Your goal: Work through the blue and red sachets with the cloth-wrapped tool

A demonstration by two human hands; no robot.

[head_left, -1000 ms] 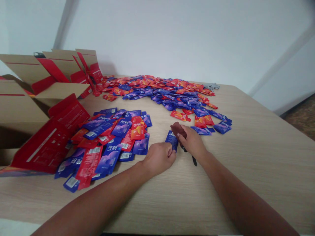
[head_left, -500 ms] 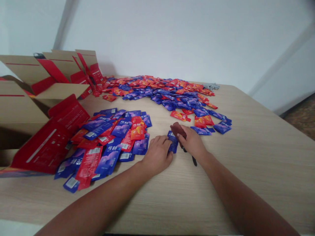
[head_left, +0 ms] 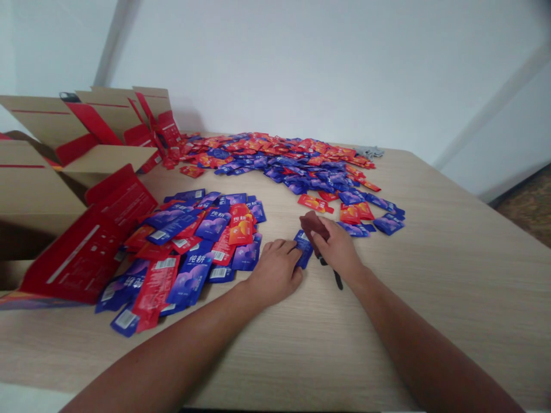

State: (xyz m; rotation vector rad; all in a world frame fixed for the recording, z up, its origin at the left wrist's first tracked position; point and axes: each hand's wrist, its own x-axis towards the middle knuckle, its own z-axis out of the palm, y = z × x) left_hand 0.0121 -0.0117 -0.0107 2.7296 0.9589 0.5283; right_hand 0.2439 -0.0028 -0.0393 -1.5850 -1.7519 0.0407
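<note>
Left hand: And the left hand (head_left: 278,269) has uncurled! A fist a second ago, now it lies flattened, fingers close together, thumb apart, fingertips on the blue packet's left edge.
Blue packet: Here's the blue packet (head_left: 303,250), on the table (head_left: 451,241) between the hands, a touch further right than a second ago; the left fingers cover part of its edge.
Right hand: Barely a shift from the right hand (head_left: 338,246), thumb and fingers clamped on a brown object (head_left: 315,226) beside the packet; the far fingers are mostly hidden.
Black strip: A black strip (head_left: 338,280) pokes out below that grip; whether it joins the brown object, I can't tell.
Packet piles: No change in the near pile (head_left: 193,241); print in the far pile (head_left: 275,158) is too small to read.
Red box: The red box (head_left: 86,246) is cut off at left.
</note>
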